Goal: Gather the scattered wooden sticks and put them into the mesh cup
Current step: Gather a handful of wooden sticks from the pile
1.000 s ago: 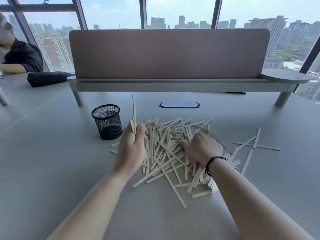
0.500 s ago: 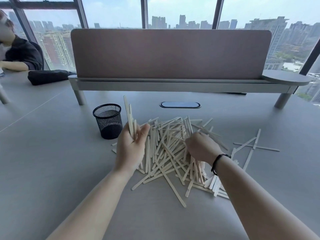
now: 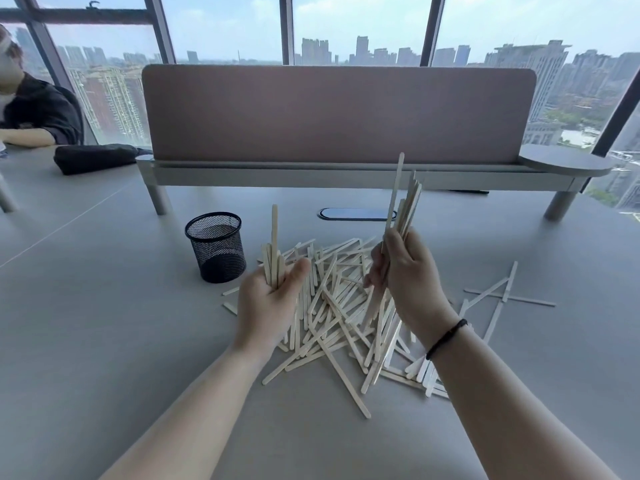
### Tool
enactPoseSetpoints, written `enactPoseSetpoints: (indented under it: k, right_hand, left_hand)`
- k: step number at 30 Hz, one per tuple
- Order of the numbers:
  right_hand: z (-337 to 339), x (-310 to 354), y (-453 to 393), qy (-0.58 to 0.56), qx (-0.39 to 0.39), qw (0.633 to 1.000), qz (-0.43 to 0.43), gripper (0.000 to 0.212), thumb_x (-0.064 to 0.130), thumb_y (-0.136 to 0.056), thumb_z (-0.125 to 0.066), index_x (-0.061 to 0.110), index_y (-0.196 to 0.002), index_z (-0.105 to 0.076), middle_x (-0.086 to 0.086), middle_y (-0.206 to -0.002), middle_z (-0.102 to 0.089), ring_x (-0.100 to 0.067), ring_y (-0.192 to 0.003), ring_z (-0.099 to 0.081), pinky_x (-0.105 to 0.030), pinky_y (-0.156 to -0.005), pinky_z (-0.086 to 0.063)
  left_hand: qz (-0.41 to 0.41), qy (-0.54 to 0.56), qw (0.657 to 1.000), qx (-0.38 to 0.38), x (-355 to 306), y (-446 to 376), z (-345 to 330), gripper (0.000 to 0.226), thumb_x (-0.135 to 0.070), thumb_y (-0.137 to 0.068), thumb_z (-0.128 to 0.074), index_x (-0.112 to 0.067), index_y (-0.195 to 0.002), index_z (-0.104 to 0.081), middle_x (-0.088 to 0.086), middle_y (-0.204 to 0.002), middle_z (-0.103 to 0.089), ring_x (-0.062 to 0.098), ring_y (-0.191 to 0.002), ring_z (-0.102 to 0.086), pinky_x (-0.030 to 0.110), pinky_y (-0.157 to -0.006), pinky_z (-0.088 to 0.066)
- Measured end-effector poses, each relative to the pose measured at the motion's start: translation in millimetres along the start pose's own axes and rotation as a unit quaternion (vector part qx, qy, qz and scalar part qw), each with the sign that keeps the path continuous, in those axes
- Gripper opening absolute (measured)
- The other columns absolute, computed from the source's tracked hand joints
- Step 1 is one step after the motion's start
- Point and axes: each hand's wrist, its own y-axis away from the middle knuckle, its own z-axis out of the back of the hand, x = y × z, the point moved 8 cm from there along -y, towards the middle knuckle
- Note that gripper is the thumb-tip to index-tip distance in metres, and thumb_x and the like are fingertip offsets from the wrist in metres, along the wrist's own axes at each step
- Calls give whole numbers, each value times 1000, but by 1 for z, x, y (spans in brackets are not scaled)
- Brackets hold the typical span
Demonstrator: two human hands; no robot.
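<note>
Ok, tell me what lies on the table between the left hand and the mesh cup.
Head view: bare grey table only. The left hand, holding a few sticks, sits apart from the mesh cup, with no loose sticks between.

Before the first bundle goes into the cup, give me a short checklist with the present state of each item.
1. Black wire-mesh cup upright, mouth unobstructed: ok.
2. Left hand grip on its bundle of pale wooden sticks: ok, fingers curled round them.
3. Right hand grip on its taller stick bundle: ok.
4. Bundle ends aligned: not ok, one stick juts above each bundle.
5. Room in the cup: cannot tell, its inside looks dark.
6. Loose stick pile on the grey table cleared: not ok.
</note>
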Motion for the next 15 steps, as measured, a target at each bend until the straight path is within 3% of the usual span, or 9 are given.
enactPoseSetpoints:
  k: [2, 4, 10, 15]
  right_hand:
    - [-5, 4, 4, 5, -8, 999, 37, 26, 20, -107, -38, 13, -82, -35, -2, -61, -39, -20, -47, -35, -38, -49, -44]
    - [-12, -4, 9, 35, -1, 998, 61, 26, 23, -106, -40, 11, -85, -32, -2, -62, -36, -19, -51, -32, -37, -49, -38]
    - [-24, -20, 17, 102, 22, 992, 77, 36, 59, -92, -46, 25, -82, -37, -2, -69, -39, -25, -62, -34, -57, -58, -40]
    - [-34, -20, 21, 68, 57, 993, 83, 38, 50, -93, -50, 15, -83, -40, 0, -65, -35, -22, -58, -30, -47, -55, -32]
  left_hand:
    - [-3, -1, 1000, -9, -3, 2, 0, 74, -53, -89, -65, -3, -53, -24, 25, -48, -22, 37, -41, -23, 40, -40, -21]
    - [0, -9, 1000, -22, -3, 3, 1, 70, -47, -91, -67, -3, -55, -25, 26, -50, -23, 37, -43, -25, 42, -41, -22]
    - [-9, -21, 999, -37, -8, 7, 0, 64, -36, -95, -66, -4, -55, -27, 20, -47, -24, 30, -43, -25, 38, -43, -21]
    - [1, -8, 999, -36, -11, 9, -4, 61, -39, -94, -64, -6, -58, -27, 4, -50, -24, 17, -46, -27, 24, -45, -24]
